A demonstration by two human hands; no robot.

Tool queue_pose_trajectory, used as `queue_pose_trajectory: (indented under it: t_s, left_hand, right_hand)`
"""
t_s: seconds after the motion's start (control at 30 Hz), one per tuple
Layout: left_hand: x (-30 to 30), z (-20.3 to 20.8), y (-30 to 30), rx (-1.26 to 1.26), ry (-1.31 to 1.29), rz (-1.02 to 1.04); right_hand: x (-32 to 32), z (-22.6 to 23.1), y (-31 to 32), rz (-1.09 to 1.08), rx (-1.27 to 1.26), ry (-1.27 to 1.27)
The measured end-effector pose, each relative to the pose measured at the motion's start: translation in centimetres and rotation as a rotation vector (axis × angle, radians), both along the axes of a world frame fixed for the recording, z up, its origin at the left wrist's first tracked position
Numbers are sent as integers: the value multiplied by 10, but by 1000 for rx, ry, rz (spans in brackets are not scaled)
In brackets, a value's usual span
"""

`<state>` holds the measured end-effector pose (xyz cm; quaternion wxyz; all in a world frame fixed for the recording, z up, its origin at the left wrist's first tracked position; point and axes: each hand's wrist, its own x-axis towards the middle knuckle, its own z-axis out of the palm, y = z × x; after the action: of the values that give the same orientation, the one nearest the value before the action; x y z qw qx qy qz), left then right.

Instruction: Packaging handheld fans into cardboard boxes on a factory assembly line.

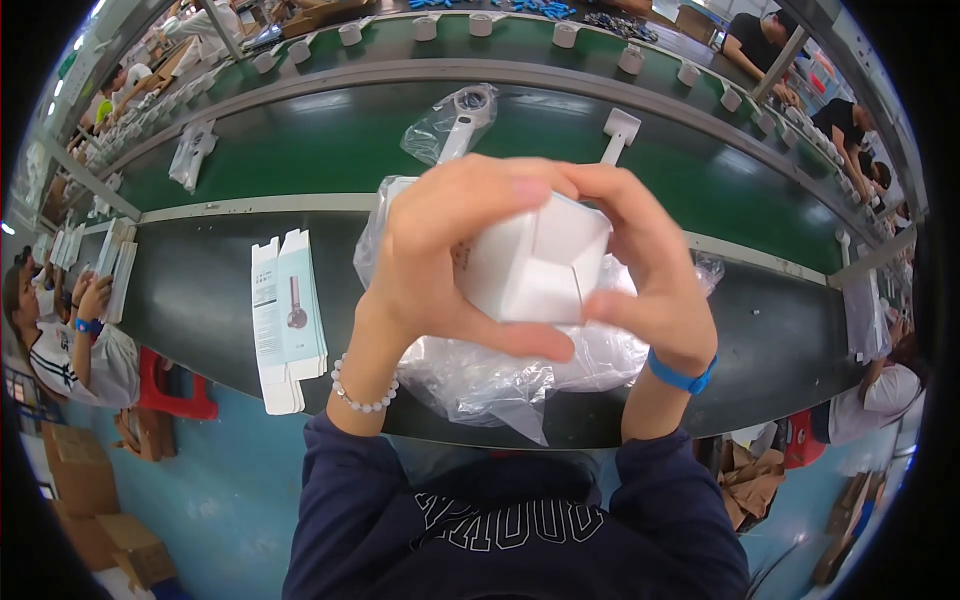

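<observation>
Both my hands are wrapped round a white cardboard box (540,262) held above the table, its folded end flaps toward me. My left hand (425,250) grips the box's left side, fingers over the top and thumb stretched along the lower edge. Curled round the other side, my right hand (665,275) has its thumb at the lower right corner by a flap. Beneath and behind them lies a heap of clear plastic bags (480,385), whose contents are mostly hidden. To the left, a small stack of flat printed cartons (283,315) rests on the dark table.
A green conveyor belt (330,150) crosses ahead, carrying a bagged white handheld fan (468,118), another bagged piece (192,155) and a white handled part (619,128). Round white parts (480,25) line a farther belt. Co-workers sit at left and right; brown boxes (85,470) stand on the floor.
</observation>
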<state>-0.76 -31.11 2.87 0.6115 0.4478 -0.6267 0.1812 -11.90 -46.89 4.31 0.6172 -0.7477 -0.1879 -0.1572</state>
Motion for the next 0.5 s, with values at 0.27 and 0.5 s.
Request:
queue_pose_trajectory:
  t_s: [0.27,0.5]
  left_hand:
    - [20,-11,20,189,-93,584]
    - [-43,-26,73,265,353,828]
  right_hand:
    - [40,-11,16,-270,-468,-327]
    - [201,-50,43,-387,-458,-449]
